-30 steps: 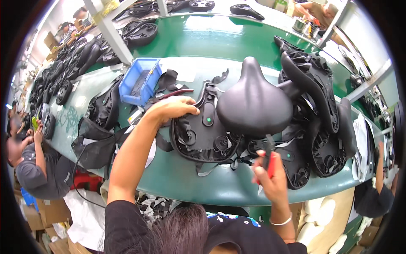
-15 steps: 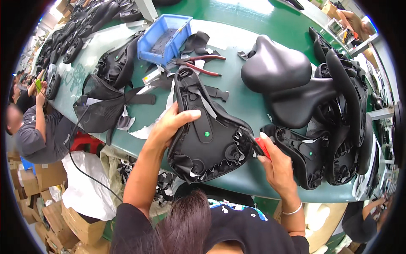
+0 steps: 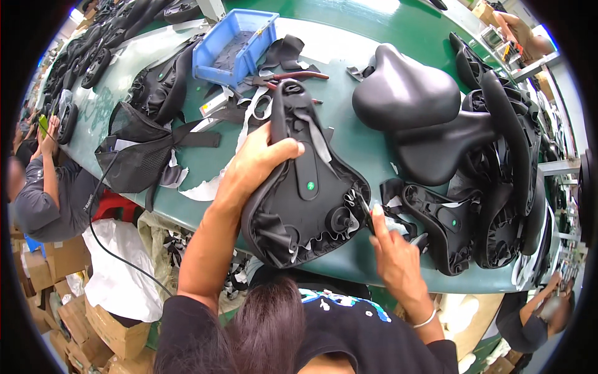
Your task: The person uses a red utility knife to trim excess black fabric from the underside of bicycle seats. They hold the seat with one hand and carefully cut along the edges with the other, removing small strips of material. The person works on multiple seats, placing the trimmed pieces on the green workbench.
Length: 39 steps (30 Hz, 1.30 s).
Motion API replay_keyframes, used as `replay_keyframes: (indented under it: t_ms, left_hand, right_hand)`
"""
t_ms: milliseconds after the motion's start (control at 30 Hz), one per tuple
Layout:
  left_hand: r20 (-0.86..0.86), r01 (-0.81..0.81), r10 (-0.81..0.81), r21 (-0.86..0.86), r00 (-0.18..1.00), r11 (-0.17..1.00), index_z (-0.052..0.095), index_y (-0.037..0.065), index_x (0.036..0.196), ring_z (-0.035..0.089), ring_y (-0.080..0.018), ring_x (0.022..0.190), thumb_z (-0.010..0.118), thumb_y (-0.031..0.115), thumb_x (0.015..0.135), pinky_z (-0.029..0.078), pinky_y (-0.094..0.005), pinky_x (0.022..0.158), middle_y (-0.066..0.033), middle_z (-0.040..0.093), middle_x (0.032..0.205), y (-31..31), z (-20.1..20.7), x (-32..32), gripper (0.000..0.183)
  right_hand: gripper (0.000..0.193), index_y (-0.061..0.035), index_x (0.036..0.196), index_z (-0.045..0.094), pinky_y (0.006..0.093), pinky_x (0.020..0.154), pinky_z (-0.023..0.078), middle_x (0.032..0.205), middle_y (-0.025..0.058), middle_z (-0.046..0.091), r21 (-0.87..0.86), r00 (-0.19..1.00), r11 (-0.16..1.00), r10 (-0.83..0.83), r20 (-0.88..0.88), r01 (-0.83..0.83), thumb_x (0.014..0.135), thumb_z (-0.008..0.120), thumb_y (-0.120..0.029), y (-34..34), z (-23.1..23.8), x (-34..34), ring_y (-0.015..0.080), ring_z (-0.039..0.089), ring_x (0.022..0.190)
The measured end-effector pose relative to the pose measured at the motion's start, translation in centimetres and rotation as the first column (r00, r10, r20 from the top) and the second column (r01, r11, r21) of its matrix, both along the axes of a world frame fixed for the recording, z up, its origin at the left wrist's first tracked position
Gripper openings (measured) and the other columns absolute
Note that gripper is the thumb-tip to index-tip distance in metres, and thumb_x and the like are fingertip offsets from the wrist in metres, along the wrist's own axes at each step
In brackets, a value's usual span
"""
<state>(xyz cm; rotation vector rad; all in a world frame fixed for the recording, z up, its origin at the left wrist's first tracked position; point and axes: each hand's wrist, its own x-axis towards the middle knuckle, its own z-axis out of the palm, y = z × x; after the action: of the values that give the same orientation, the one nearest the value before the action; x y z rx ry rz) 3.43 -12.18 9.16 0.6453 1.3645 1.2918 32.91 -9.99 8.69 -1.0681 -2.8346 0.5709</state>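
My left hand [image 3: 265, 159] grips a black bicycle saddle [image 3: 289, 218] by its narrow end, thumb on the underside. That underside faces up, with a green round sticker on its middle strip and black cover material gathered in folds along the rim. The saddle is tilted, its wide end towards me. In my right hand [image 3: 398, 258] is a slim red-handled tool [image 3: 372, 212], its tip at the saddle's right rim beside the folds. The fingers cover most of this tool, so its exact kind is unclear.
Beyond the saddle lie red-handled pliers [image 3: 296, 76] and a blue bin [image 3: 233, 53] with dark pieces inside. Finished-looking black saddles [image 3: 405, 90] are stacked at right, beside upturned ones [image 3: 439, 227]. A black mesh bag [image 3: 134, 153] lies at left. Co-workers sit at both sides.
The saddle has tipped more upright, its narrow end shifting away and slightly right. My right hand has turned and moved slightly left and down, hiding most of the red handle.
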Motion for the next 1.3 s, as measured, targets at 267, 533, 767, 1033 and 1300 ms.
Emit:
replay_keyframes:
  t_ms: [267, 533, 767, 1033, 1300]
  left_hand:
    - [0.008, -0.265, 0.264, 0.023, 0.964, 0.964, 0.051, -0.004, 0.117, 0.055, -0.0134, 0.086, 0.064, 0.019, 0.076, 0.047, -0.0278, 0.077, -0.0076, 0.058, 0.098, -4.9, -0.3, 1.9, 0.049]
    - [-0.567, -0.602, 0.6, 0.214, 0.565, 0.769, 0.053, 0.001, 0.111, 0.056, -0.0201, 0.095, 0.076, 0.021, 0.075, 0.045, -0.0368, 0.085, -0.0096, 0.055, 0.103, -9.1, -3.5, 3.9, 0.047]
    - [-0.987, 0.414, 0.056, 0.115, 0.152, 0.903, 0.061, 0.007, 0.084, 0.052, -0.0236, 0.08, 0.071, 0.027, 0.074, 0.037, -0.0388, 0.073, -0.0077, 0.057, 0.079, -0.4, -0.2, 6.4, 0.025]
    - [-0.846, 0.386, -0.022, 0.22, 0.533, 0.896, 0.045, 0.002, 0.051, 0.045, -0.0226, 0.061, 0.063, 0.02, 0.082, 0.032, -0.0356, 0.071, -0.009, 0.046, 0.053, 0.5, -0.9, 5.3, 0.04]
    - [0.843, -0.554, 0.066, 0.29, 0.534, 0.781, 0.039, 0.012, 0.054, 0.048, -0.0131, 0.064, 0.052, 0.017, 0.088, 0.039, -0.0277, 0.069, -0.003, 0.052, 0.061, -0.2, 0.1, 2.9, 0.037]
  right_hand:
    - [0.058, -0.0043, 0.14, 0.04, 0.0324, 0.07, 0.053, 0.116, 0.0218, 0.061, -0.227, 0.866, 0.962, -0.238, -0.439, 0.149, 0.086, 0.06, 0.001, -1.7, 0.1, 0.4, 0.0276, 0.068, 0.085]
    - [0.05, -0.0024, 0.128, 0.049, 0.0214, 0.06, 0.048, 0.092, 0.0044, 0.061, -0.595, 0.717, 0.79, -0.499, -0.486, 0.146, 0.081, 0.066, -0.001, 5.7, 1.7, -5.7, 0.0081, 0.059, 0.073]
    - [0.055, -0.0009, 0.133, 0.044, 0.0262, 0.073, 0.051, 0.1, 0.0116, 0.067, -0.506, 0.796, 0.861, -0.274, -0.54, -0.046, 0.083, 0.066, -0.002, 4.4, 2.1, -6.3, 0.0161, 0.065, 0.08]
    - [0.055, -0.0172, 0.133, 0.054, 0.034, 0.046, 0.043, 0.063, 0.0057, 0.055, 0.114, 0.959, 0.983, 0.168, -0.227, -0.145, 0.081, 0.07, -0.01, 5.9, 1.1, -0.4, 0.0201, 0.052, 0.048]
    - [0.05, -0.008, 0.135, 0.049, 0.0371, 0.059, 0.051, 0.1, 0.0226, 0.066, -0.097, 0.976, 0.972, -0.218, -0.025, 0.215, 0.087, 0.062, -0.007, -2.6, 1.7, 0.1, 0.0345, 0.067, 0.073]
